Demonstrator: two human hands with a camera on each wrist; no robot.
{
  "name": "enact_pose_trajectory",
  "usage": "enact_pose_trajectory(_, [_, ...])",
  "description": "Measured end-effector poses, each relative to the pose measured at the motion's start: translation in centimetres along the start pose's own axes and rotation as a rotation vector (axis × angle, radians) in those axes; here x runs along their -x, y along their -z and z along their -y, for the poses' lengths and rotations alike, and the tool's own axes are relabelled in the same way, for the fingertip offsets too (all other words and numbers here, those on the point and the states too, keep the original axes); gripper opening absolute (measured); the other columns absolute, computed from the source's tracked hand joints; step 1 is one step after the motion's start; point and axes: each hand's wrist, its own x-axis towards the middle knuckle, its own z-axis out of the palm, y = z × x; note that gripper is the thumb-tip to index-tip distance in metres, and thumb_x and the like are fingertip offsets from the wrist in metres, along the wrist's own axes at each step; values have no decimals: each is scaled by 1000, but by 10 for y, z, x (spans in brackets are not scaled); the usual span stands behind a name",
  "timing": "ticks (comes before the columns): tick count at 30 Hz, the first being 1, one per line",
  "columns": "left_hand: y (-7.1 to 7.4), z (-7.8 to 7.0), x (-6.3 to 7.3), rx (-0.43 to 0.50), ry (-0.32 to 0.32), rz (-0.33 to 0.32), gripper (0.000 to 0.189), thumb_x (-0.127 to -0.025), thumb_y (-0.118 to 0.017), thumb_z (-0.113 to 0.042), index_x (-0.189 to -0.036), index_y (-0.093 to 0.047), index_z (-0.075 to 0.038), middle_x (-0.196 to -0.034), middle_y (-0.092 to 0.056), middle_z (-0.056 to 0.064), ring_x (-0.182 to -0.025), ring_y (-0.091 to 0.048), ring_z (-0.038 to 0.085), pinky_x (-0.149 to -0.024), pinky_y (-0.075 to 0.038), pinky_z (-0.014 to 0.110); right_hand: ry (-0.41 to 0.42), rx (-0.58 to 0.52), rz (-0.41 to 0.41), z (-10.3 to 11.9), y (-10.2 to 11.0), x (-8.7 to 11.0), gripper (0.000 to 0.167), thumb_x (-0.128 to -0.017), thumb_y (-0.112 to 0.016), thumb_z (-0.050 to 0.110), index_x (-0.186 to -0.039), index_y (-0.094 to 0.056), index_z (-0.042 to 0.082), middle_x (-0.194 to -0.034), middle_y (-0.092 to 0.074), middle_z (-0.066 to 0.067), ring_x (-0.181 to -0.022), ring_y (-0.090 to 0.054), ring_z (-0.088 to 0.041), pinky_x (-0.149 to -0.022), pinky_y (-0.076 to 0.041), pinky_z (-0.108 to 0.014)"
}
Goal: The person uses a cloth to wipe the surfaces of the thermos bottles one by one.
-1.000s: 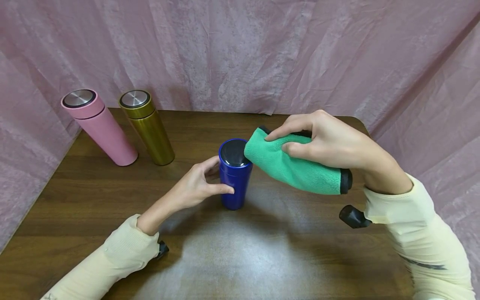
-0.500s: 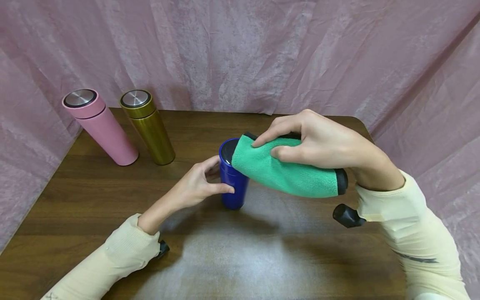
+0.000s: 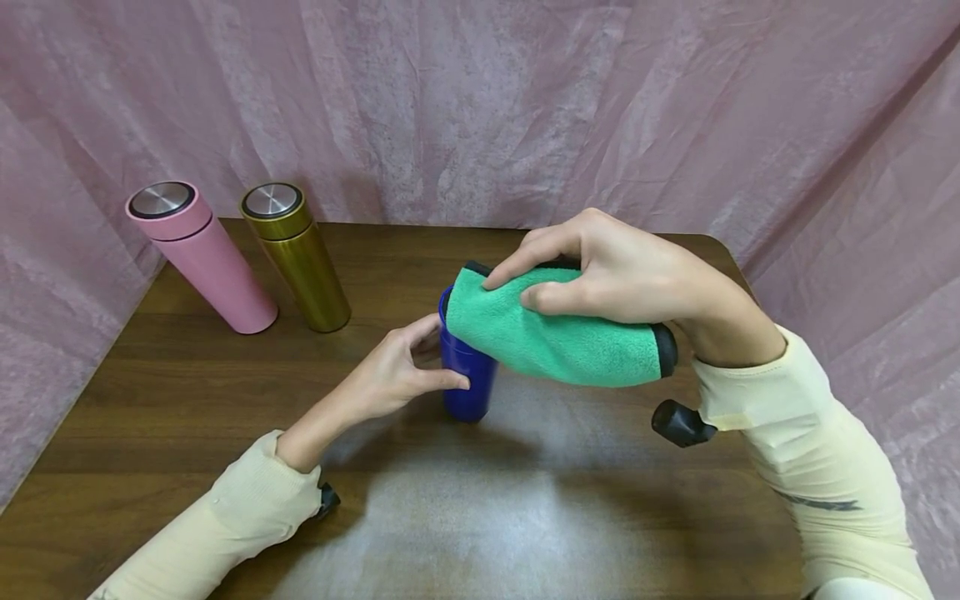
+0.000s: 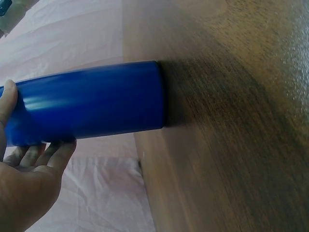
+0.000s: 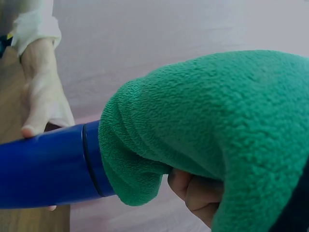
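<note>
Okay, glossy blue bottle (image 3: 478, 367) upright on table (image 3: 450, 517); left hand (image 3: 392, 375) at its 9 o'clock, fingers clamped round it. Right hand (image 3: 611, 271), 2 o'clock, pinches fuzzy green cloth (image 3: 555, 346), black-edged, over bottle top.

A curtained-off tabletop booth, like a recording corner, though whether in a home, office or lab cannot be told: pinkish drapes (image 3: 465, 108) hang along the far, left and right sides around a wood-grain table (image 3: 150, 433) with a rounded far right corner, and a black wrist-worn device (image 3: 681, 423) shows on the right
</note>
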Motion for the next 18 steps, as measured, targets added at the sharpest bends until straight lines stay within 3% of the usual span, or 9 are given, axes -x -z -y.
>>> enact_pose_trajectory(13, [0, 1, 0, -3, -7, 2, 68, -85, -85, -3, -145, -53, 0, -136, -65, 13, -128, -61, 27, -109, -49, 37, -56, -68, -28, -2, -2, -7, 31, -96, -68, 17, -121, -77, 32, -122, -71, 13, -102, -63, -14, -74, -56, -36])
enact_pose_trajectory(18, [0, 1, -1, -4, 1, -1, 69, -84, -85, -2, -145, -52, 1, -136, -65, 13, -129, -61, 27, -109, -49, 38, -52, -88, -38, -3, -3, -11, 31, -95, -68, 18, -122, -77, 30, -121, -72, 8, -98, -62, -17, -72, -55, -36])
